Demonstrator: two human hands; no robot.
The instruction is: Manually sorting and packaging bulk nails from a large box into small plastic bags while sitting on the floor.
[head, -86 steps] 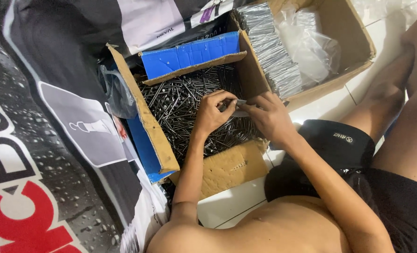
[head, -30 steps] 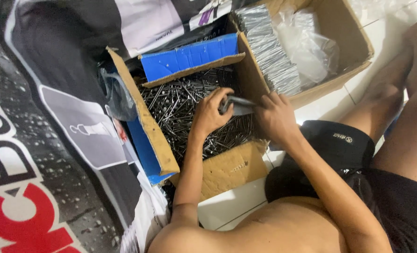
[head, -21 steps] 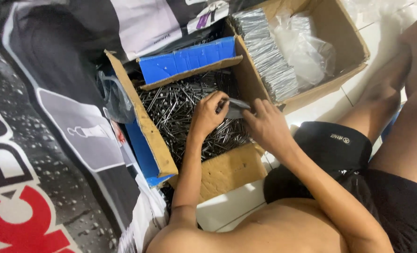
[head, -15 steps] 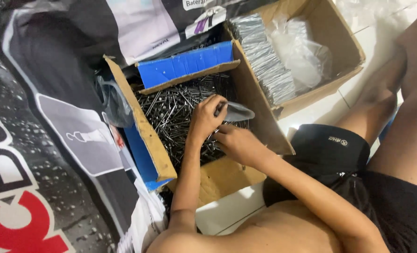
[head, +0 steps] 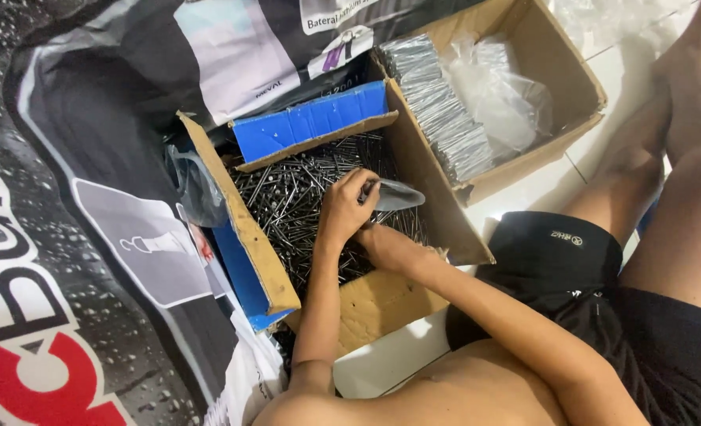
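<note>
Tiled floor, two cardboard boxes [head: 445,237]: left hand [head: 343,209] grip holds one small bag [head: 394,193]; right hand [head: 382,244] grip hidden.

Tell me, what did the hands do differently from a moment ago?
The right hand let go of the small clear bag and dropped lower, down into the loose nails. The left hand kept hold of the bag. The cardboard box and the packed stacks in the other box did not move.

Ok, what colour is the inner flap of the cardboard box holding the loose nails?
Blue flap, clearest in the head view.
</note>
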